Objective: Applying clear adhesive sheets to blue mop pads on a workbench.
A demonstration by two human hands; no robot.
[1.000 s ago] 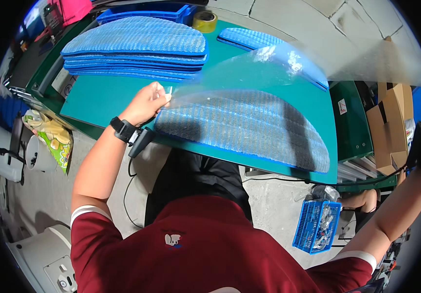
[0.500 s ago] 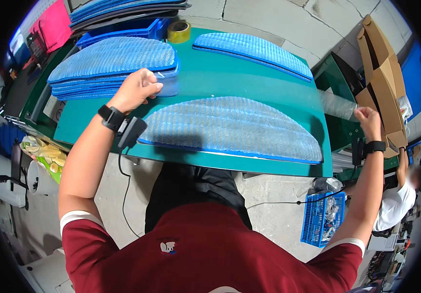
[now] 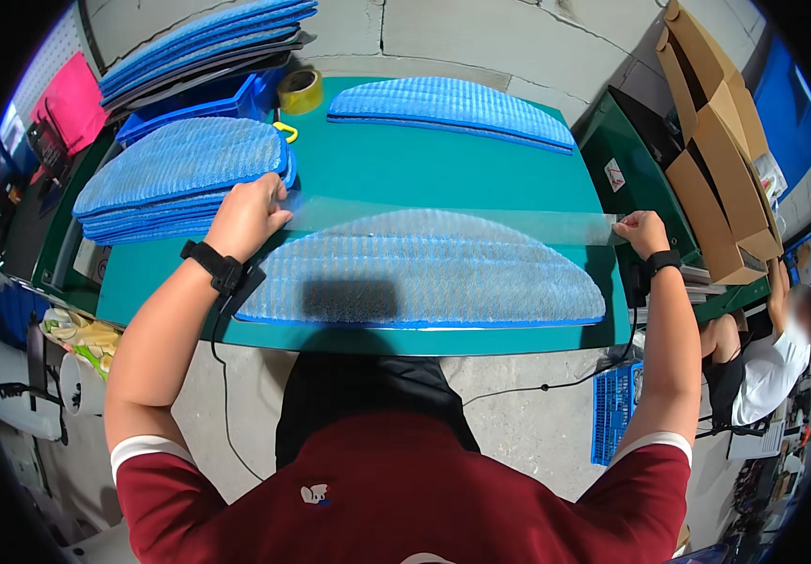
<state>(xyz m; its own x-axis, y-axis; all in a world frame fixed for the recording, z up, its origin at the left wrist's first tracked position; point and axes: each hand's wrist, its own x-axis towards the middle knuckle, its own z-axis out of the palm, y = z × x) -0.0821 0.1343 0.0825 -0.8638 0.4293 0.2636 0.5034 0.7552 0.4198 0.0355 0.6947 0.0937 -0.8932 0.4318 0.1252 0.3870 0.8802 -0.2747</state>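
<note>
Green table (image 3: 443, 169), both hands' fingers (image 3: 269, 193) pinching clear strip (image 3: 443, 218)

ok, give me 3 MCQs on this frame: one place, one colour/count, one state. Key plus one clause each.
1. Where is the yellow tape roll?
A) far left of the green table, by the blue bin
B) on the cardboard boxes
C) on the floor

2. What colour is the wristband on the left hand?
A) white
B) black
C) red

3. How is the clear plastic strip?
A) rolled up
B) stretched between both hands over the half-round blue pad
C) crumpled on the floor

Key: A, it sits beside the bin; B, the band is black; B, the right hand holds its other end.
</note>
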